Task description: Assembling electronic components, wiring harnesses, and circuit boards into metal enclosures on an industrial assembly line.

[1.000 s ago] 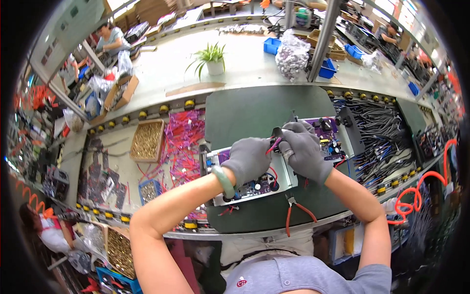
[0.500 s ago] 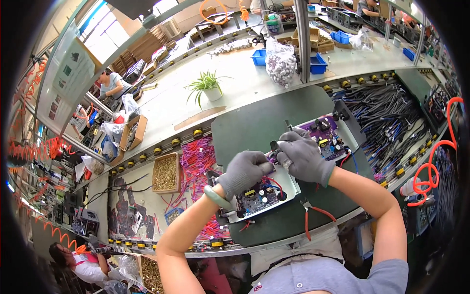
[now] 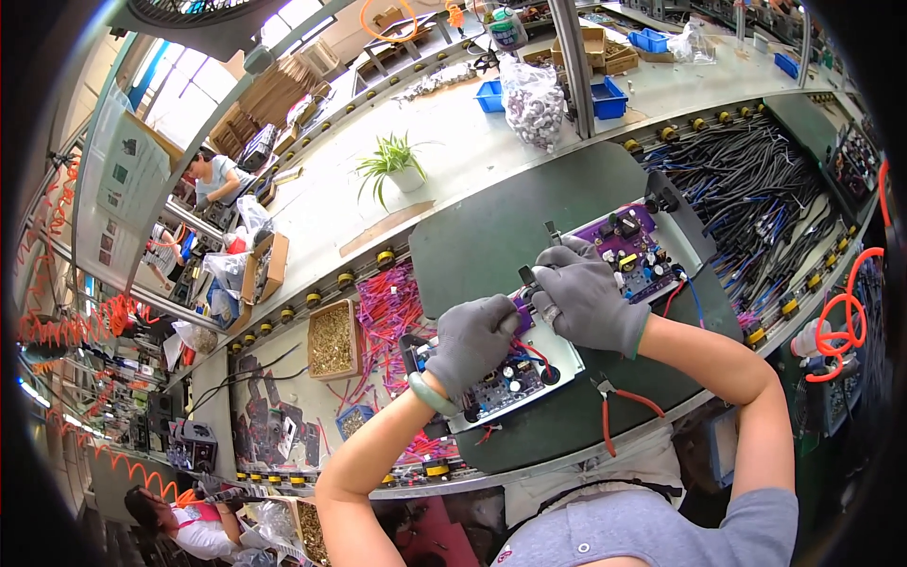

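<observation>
My left hand [image 3: 472, 348], in a grey glove, reaches over a pale metal tray with a circuit board [image 3: 505, 386] and small wires. Its fingers are curled closed beside a small purple part [image 3: 522, 318]; what they pinch is hidden. Just right of it, my right hand [image 3: 593, 300], gloved alike, is closed near a short black piece [image 3: 528, 276]; its grip cannot be made out. Beyond the right hand lies a second metal tray with a purple circuit board [image 3: 624, 248]. Red-handled pliers [image 3: 607, 416] lie with handles apart on the dark green mat [image 3: 496, 222].
Left of the mat are red and purple wires [image 3: 389, 307] and a box of small metal parts [image 3: 333, 340]. Black cables [image 3: 756, 194] pile up at right. A potted plant [image 3: 404, 175] stands beyond. A coiled orange hose [image 3: 850, 326] hangs at right. Other people work at left.
The whole view has shifted slightly with my head. Both hands stay closed over the metal trays, with only small finger movement; the pliers still lie on the mat.
</observation>
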Demonstrator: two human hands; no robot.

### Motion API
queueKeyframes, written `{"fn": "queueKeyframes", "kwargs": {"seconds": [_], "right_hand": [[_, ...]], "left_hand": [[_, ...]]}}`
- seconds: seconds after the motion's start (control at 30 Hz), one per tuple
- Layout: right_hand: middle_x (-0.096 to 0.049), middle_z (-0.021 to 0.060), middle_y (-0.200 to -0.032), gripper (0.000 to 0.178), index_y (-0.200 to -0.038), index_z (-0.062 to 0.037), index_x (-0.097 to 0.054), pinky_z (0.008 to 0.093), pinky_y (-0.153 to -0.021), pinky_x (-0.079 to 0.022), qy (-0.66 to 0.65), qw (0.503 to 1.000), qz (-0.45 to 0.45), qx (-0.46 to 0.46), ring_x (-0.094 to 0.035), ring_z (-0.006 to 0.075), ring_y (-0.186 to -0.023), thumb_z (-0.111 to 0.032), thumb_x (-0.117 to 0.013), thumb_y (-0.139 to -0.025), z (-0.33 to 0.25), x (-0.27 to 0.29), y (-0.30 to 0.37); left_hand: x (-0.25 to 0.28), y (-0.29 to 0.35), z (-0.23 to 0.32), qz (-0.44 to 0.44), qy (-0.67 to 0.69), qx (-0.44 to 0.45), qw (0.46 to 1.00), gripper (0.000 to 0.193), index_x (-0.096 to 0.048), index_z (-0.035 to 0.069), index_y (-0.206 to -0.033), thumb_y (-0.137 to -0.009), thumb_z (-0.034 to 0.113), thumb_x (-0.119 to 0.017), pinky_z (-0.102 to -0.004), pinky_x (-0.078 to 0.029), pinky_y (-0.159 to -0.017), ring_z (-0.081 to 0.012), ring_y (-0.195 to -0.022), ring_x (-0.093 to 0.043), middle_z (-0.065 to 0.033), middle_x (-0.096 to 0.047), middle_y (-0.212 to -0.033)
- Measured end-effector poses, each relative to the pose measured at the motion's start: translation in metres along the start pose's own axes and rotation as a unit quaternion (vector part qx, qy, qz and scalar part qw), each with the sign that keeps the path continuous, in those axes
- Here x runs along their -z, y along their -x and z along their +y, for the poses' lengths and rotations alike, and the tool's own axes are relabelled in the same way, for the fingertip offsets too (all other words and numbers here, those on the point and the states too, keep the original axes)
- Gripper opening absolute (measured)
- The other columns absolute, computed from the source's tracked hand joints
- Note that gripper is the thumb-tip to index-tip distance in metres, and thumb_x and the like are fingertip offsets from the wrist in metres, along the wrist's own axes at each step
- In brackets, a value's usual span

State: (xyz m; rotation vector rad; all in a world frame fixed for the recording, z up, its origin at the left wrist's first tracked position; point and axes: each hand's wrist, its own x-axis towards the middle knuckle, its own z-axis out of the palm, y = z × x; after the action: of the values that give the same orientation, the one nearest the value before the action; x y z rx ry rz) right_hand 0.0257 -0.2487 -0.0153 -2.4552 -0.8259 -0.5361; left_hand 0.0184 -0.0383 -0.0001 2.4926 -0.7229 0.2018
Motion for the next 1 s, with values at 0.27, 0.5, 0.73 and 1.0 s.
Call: {"fn": "queueKeyframes", "kwargs": {"seconds": [0.27,0.5,0.73,1.0], "right_hand": [[-0.064,0.0139,-0.097,0.021,-0.093,-0.0003,-0.063,0.0479,-0.110,-0.033,-0.022,1.000,0.006,-0.012,-0.060,0.0280,-0.106,-0.019,-0.063,-0.083,0.000,0.000,0.001],[-0.064,0.0145,-0.097,0.019,-0.092,-0.0008,-0.062,0.0479,-0.109,-0.034,0.003,1.000,0.003,-0.022,-0.059,0.0299,-0.107,-0.017,-0.063,-0.082,-0.005,0.002,-0.003],[-0.064,0.0143,-0.098,0.019,-0.094,-0.0014,-0.062,0.0471,-0.107,-0.035,-0.024,1.000,-0.009,-0.007,-0.059,0.0300,-0.107,-0.017,-0.062,-0.084,0.000,0.002,-0.002],[-0.065,0.0139,-0.094,0.017,-0.087,-0.0027,-0.062,0.0458,-0.104,-0.038,-0.024,0.999,0.008,-0.025,-0.061,0.0300,-0.104,-0.018,-0.064,-0.080,-0.006,-0.002,-0.004]], "left_hand": [[-0.003,-0.007,-0.003,0.024,-0.092,-0.144,0.985,0.008,-0.061,0.010,-0.078,-0.077,0.013,-0.068,-0.0428,-0.048,-0.058,-0.0322,-0.064,-0.063,-0.0098,-0.063,-0.069],[0.001,-0.023,-0.007,-0.080,-0.138,-0.175,0.972,0.009,-0.058,0.009,-0.078,-0.079,0.014,-0.066,-0.0438,-0.048,-0.058,-0.0334,-0.063,-0.062,-0.0107,-0.060,-0.068],[0.011,-0.006,0.006,-0.016,-0.177,-0.117,0.977,0.010,-0.063,0.009,-0.080,-0.084,0.019,-0.064,-0.0441,-0.050,-0.062,-0.0331,-0.068,-0.063,-0.0104,-0.062,-0.075],[0.003,-0.008,0.000,-0.019,-0.153,-0.130,0.979,0.008,-0.062,0.007,-0.073,-0.076,0.013,-0.065,-0.0468,-0.049,-0.061,-0.0346,-0.065,-0.062,-0.0120,-0.060,-0.069]]}}
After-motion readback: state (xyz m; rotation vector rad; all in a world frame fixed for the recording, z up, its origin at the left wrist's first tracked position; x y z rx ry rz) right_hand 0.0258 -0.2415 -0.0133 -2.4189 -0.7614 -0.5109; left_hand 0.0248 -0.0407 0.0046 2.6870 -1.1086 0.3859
